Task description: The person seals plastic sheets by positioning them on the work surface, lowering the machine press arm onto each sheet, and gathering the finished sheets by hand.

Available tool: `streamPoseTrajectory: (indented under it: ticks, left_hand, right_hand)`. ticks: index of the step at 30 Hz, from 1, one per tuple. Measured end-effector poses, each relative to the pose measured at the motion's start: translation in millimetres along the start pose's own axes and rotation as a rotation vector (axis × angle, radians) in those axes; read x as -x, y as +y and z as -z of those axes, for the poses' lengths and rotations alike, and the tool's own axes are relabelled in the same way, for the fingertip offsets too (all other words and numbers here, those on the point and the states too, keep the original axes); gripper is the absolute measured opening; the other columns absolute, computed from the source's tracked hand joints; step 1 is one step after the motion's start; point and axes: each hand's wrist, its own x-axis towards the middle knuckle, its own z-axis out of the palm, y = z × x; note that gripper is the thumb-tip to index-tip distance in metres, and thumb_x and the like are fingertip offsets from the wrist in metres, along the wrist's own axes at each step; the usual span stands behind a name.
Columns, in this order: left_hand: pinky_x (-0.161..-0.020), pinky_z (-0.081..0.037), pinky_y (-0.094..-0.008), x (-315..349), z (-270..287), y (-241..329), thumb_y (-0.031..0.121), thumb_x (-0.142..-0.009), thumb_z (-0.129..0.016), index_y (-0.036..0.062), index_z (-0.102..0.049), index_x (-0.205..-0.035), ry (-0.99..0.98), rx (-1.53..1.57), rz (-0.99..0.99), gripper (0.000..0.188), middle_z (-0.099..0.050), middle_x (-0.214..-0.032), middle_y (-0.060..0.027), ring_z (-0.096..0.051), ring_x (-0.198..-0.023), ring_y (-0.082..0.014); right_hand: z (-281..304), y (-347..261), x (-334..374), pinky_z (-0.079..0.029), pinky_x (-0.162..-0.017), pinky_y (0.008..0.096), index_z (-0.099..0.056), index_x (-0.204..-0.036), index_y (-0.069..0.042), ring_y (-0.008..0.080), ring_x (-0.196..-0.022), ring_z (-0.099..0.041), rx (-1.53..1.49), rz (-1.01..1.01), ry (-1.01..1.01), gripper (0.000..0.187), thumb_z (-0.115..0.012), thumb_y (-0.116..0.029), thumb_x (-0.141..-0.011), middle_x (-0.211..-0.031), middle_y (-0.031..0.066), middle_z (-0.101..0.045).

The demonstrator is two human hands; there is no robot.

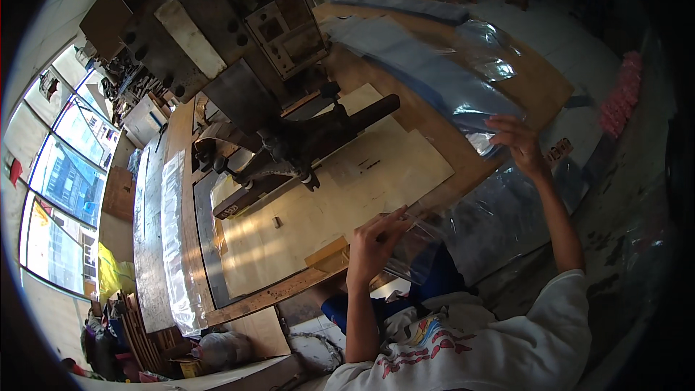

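My left hand is closed on the edge of a clear plastic sheet, which hangs down in front of my lap. The thumb and fingers pinch it near the front edge of the workbench. Farther right, my right hand reaches out with its fingers apart at the near end of a stack of clear, bluish plastic sheets. Its fingertips are at the shiny end of the stack; whether they grip a sheet is hard to see. To the left stands a heavy press with a dark metal clamp bar over a pale board.
A small metal peg stands on the board. More clear plastic lies beside me on the right, under my right arm. Plastic strips run along the bench's left side. Pink bundled material is at the far right.
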Motion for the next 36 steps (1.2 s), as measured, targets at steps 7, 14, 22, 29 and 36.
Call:
streamPoseTrajectory:
  ticks: [7, 14, 22, 29, 36]
  left_hand:
    - [-0.06, -0.047, -0.0295, 0, 0, -8, 0.007, -0.085, -0.077, 0.0119, -0.073, -0.124, -0.027, 0.033, -0.029, 0.04, -0.067, -0.081, -0.0077, -0.054, -0.059, -0.0151]
    - [-0.061, -0.048, -0.03, -3, 3, -2, 0.007, -0.085, -0.077, 0.0122, -0.073, -0.123, -0.036, 0.012, 0.007, 0.039, -0.066, -0.079, -0.0083, -0.055, -0.06, -0.0151]
    - [-0.066, -0.053, -0.0284, -4, -2, -3, 0.005, -0.085, -0.076, 0.0099, -0.073, -0.123, -0.02, 0.02, -0.006, 0.038, -0.075, -0.097, -0.0069, -0.069, -0.073, -0.0142]
    - [-0.065, -0.053, -0.0279, -1, -1, 0, 0.006, -0.087, -0.075, 0.0095, -0.071, -0.124, -0.02, 0.075, 0.035, 0.038, -0.076, -0.098, -0.0074, -0.068, -0.071, -0.014]
    - [-0.067, -0.054, -0.0295, -3, 5, 2, 0.006, -0.087, -0.075, 0.0109, -0.065, -0.133, -0.088, 0.074, 0.084, 0.047, -0.076, -0.098, -0.0081, -0.07, -0.07, -0.0139]
  right_hand:
    - [40, 6, 42, -0.033, -0.118, 0.0454, -0.073, -0.107, -0.012, 0.0329, -0.137, -0.048, 0.171, -0.135, -0.264, 0.031, -0.071, 0.0, -0.079, -0.142, 0.008, -0.06]
    - [108, 28, -5, -0.037, -0.114, 0.0409, -0.065, -0.127, -0.007, 0.0257, -0.137, -0.05, -0.346, -0.604, -0.402, 0.043, -0.076, -0.023, -0.089, -0.149, 0.0111, -0.052]
    - [9, 172, -90, -0.041, -0.109, 0.0346, -0.051, -0.143, 0.0, 0.0278, -0.131, -0.055, 0.212, -0.921, -0.416, 0.074, -0.07, -0.05, -0.092, -0.14, 0.0221, -0.057]
    - [29, 190, -106, -0.046, -0.101, 0.0349, -0.051, -0.144, -0.001, 0.0284, -0.118, -0.06, 0.127, -0.922, -0.278, 0.083, -0.086, -0.038, -0.079, -0.13, 0.019, -0.061]
    - [120, 125, -226, -0.053, -0.087, 0.0372, -0.058, -0.137, -0.006, 0.0256, -0.104, -0.066, 0.577, -0.354, -0.101, 0.045, -0.067, -0.01, -0.093, -0.12, 0.0162, -0.066]
